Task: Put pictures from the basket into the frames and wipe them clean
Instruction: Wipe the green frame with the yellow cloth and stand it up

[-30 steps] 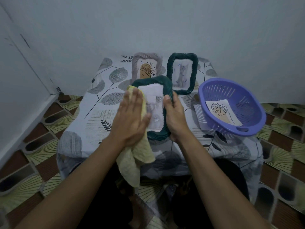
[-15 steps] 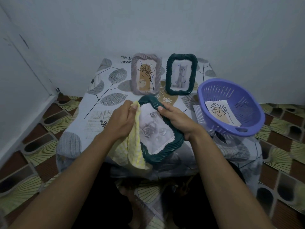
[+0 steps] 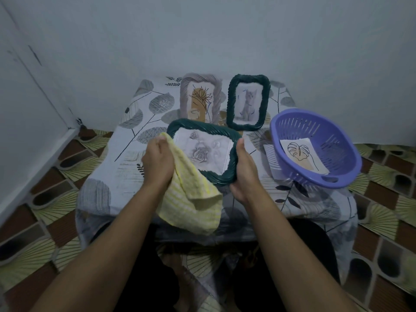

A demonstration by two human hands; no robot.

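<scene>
Dark-green frame (image 3: 198,126) with the rose picture (image 3: 202,154) is held tilted over the near part of the patterned table (image 3: 126,172), between both hands. Right hand (image 3: 244,174) grips its right rim, thumb lying along the rim's top and the fingers curled out of sight beneath. At the frame's left edge, the left hand (image 3: 158,163) has its fingers closed round a bunched yellow cloth (image 3: 193,206), which covers the lower-left corner and hangs down.

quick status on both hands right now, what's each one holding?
Left hand: closed, holding the yellow cloth against the rose frame, at its left edge.
Right hand: closed, gripping the rose frame by its right edge.
</scene>
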